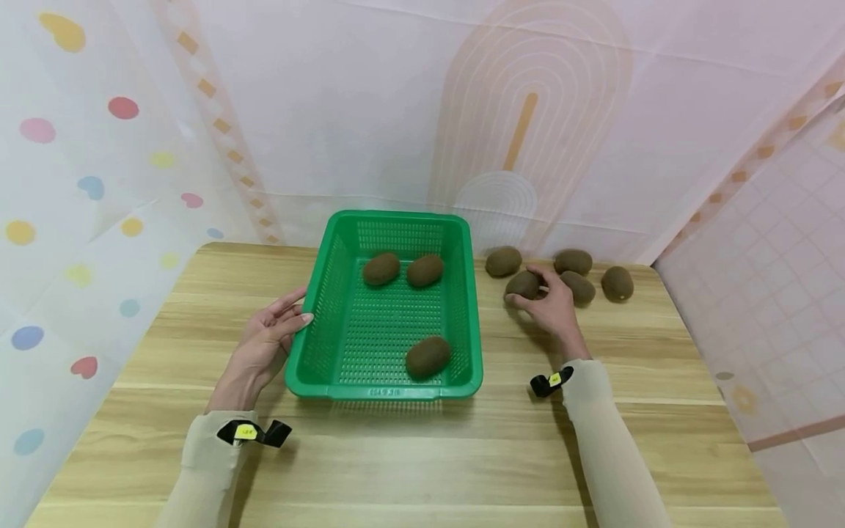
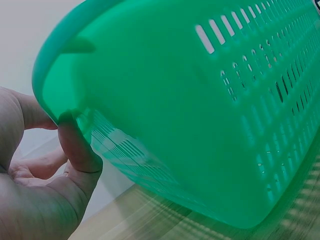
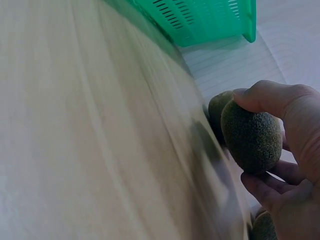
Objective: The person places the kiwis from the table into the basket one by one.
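Observation:
A green plastic basket (image 1: 383, 392) with slotted walls stands on the table, three brown kiwis inside: two toward the back and one kiwi (image 1: 428, 357) near the front right corner. My left hand (image 1: 264, 345) pinches the basket's left rim, thumb over the edge; the left wrist view shows this grip on the rim (image 2: 45, 70) close up. To the right of the basket, my right hand (image 1: 551, 304) holds a kiwi (image 3: 251, 137) between thumb and fingers. Another kiwi (image 1: 504, 261) lies just behind the held one.
Beyond my right hand, more kiwis lie on the table, among them a kiwi (image 1: 573, 262) at the back and a kiwi (image 1: 617, 284) farthest right. A patterned cloth backdrop (image 1: 370, 110) rises behind the wood-grain table (image 1: 396, 469) and along both sides.

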{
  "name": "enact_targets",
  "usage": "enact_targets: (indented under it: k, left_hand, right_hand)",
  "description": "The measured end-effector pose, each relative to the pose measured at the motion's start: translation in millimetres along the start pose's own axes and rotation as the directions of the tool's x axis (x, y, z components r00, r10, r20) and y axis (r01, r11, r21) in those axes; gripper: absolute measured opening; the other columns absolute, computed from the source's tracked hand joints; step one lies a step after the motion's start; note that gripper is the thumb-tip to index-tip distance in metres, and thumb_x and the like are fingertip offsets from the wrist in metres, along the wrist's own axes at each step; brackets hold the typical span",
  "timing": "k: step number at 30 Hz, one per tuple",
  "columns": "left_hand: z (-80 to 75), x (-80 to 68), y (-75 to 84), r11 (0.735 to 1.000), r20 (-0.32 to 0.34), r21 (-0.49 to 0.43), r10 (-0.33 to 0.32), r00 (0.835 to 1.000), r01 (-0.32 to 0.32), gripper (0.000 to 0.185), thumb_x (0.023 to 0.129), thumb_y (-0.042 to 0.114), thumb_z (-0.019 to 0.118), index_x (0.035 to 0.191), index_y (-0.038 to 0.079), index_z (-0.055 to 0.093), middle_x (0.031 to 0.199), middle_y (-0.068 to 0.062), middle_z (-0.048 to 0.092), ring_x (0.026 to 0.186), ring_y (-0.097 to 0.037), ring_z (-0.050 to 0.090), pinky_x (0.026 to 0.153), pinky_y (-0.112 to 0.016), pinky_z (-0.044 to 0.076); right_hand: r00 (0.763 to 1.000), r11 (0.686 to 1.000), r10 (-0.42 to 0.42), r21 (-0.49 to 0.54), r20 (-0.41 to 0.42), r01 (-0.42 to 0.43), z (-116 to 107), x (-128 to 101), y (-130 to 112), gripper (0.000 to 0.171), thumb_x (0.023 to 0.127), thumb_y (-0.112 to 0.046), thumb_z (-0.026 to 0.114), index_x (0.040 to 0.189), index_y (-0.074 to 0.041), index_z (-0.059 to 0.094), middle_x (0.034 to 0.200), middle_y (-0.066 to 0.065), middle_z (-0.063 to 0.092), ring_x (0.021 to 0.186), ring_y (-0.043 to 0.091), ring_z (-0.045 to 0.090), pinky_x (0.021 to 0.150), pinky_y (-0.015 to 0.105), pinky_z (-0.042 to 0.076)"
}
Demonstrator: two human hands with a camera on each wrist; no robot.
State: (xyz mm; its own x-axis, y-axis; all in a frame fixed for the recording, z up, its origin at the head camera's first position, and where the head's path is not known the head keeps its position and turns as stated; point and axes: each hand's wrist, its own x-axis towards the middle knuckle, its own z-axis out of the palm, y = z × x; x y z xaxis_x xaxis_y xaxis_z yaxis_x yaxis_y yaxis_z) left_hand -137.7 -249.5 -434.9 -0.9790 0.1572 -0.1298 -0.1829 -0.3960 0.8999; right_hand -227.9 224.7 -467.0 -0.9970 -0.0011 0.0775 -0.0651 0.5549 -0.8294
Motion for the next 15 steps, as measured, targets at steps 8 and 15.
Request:
enact_targets:
  k: [8,15]
  left_hand:
    - [0.3,2.3,-1.3,1.0,0.01,-0.011,0.002,1.0,-0.002,0.062,0.099,-0.005,0.062,0.156,0.006,0.04,0.11,-0.001,0.073,0.096,-0.01,0.073,0.083,-0.023,0.064]
    - [-1.2,0.8,-0.7,1.0,0.007,-0.009,-0.004,1.0,0.004,0.066,0.099,-0.004,0.063,0.158,0.006,0.037,0.111,0.0,0.073,0.095,-0.01,0.073,0.083,-0.023,0.064]
  right_hand:
    - [1.0,0.999,-0.014,0.037,-0.012,0.015,-2,-1,-6,0.066,0.089,-0.012,0.08,0.148,-0.004,0.051,0.148,0.018,0.052,0.133,0.039,0.054,0.111,0.048,0.052]
    - [0.998,0.997,-0.055,0.054,-0.003,0.055,0,-3,-13,0.066,0.088,-0.013,0.081,0.148,-0.005,0.052,0.15,0.016,0.052,0.134,0.036,0.052,0.112,0.047,0.052]
